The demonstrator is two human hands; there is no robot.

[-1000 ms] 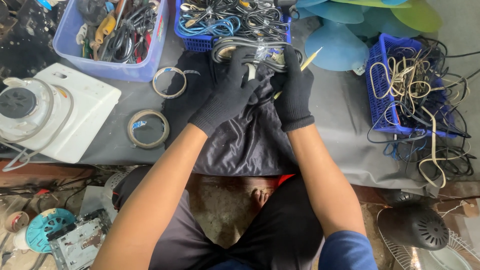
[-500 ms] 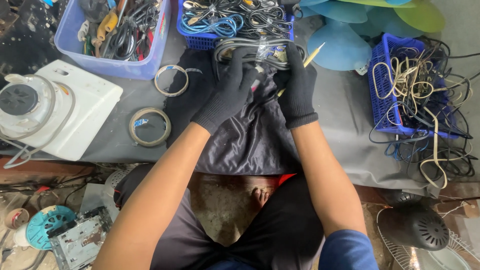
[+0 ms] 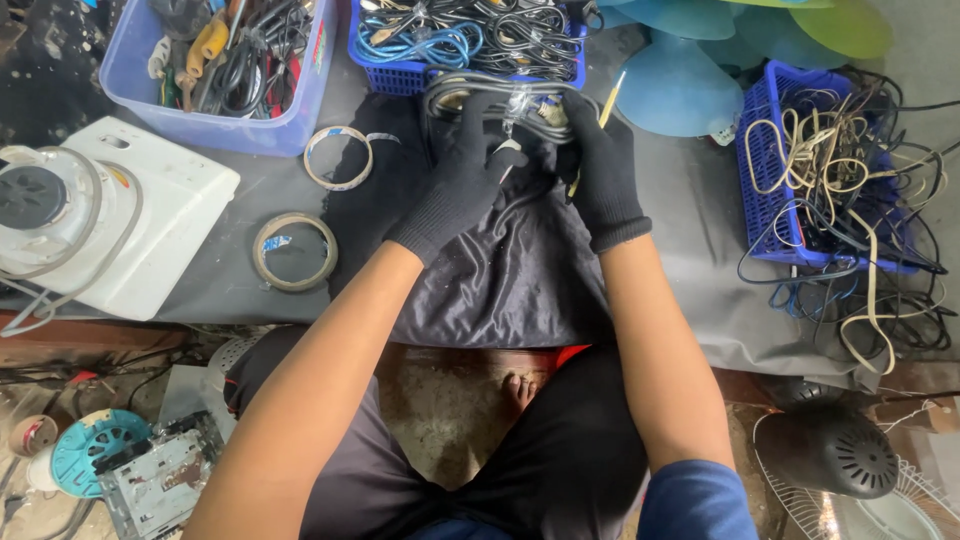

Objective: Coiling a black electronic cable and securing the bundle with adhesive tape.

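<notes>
Both gloved hands, left hand [image 3: 462, 190] and right hand [image 3: 603, 170], had their fingers curled around a coiled grey cable [image 3: 500, 100] in clear wrap, lying on dark cloth [image 3: 510, 280]. Left of the fingers lay two tape rolls [image 3: 338, 157]; beyond them stood two blue baskets [image 3: 420, 72] of cables on the table [image 3: 690, 290].

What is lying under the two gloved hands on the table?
Under the left hand and right hand lies a dark shiny cloth, with a coiled grey cable at its far edge. The gloves cover whatever the fingers pinch.
</notes>
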